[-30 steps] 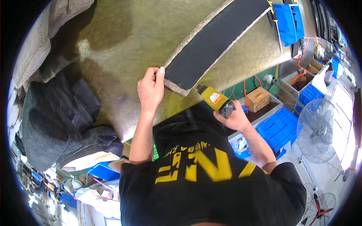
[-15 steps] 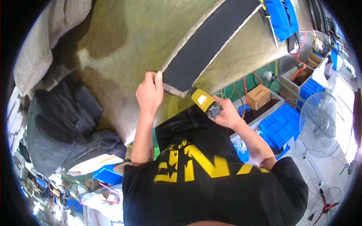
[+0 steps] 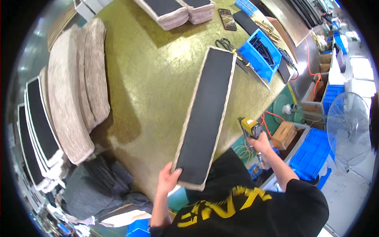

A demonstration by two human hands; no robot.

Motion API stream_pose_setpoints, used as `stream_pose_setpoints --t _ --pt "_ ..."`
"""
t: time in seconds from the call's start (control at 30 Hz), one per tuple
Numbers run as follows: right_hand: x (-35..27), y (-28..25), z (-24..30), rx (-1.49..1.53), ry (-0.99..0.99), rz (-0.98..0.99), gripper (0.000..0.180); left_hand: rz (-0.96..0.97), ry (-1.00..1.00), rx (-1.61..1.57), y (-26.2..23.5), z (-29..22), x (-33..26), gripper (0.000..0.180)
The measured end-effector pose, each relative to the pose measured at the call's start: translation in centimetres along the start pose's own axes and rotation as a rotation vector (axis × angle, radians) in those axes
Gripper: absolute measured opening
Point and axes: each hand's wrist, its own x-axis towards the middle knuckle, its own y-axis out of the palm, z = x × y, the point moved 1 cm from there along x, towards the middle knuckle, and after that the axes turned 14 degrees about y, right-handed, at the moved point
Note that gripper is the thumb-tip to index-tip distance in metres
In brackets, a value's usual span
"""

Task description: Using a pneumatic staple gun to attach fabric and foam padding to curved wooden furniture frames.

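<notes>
A long, narrow pad (image 3: 207, 114) with a black back and a beige plush edging lies lengthwise in front of me, its near end close to my body. My left hand (image 3: 167, 179) is closed on its near left corner, the thumb on the black face. To the right, apart from the pad, my right hand (image 3: 258, 142) grips a yellow and black staple gun (image 3: 250, 125) by its handle. The gun's nose points toward the upper left, and a metal air fitting (image 3: 260, 158) hangs below the handle.
Beige plush pads (image 3: 73, 91) and dark cloth (image 3: 98, 189) lie left on the table (image 3: 154, 79). Further off are stacked pads (image 3: 169, 15), a phone (image 3: 227, 19), scissors (image 3: 224, 43) and a blue bin (image 3: 258, 55) of black strips. A fan (image 3: 347, 128) stands right.
The staple gun has come away from the pad's near right corner and moved right. The pad's near end is closer to my body, with my left hand still on it. The view has shifted.
</notes>
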Motion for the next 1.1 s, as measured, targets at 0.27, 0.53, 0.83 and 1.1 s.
stream_pose_setpoints --t 0.27,0.53,0.83,1.1 --pt "6.2 -1.4 5.6 -0.463 -0.544 -0.192 0.071 -0.458 0.404 -0.136 0.2 -11.7 3.1 0.039" --pt "9.9 -2.2 8.8 -0.53 -0.759 -0.104 0.072 -0.583 0.845 -0.23 6.0 -26.5 29.9 0.038" --pt "11.9 -3.5 10.3 -0.342 -0.746 -0.016 0.059 -0.587 0.621 -0.247 10.1 -35.1 50.8 0.03" --pt "12.3 -2.9 11.0 -0.38 -0.674 0.041 0.062 -0.657 0.771 -0.024 9.6 -32.9 55.5 0.048"
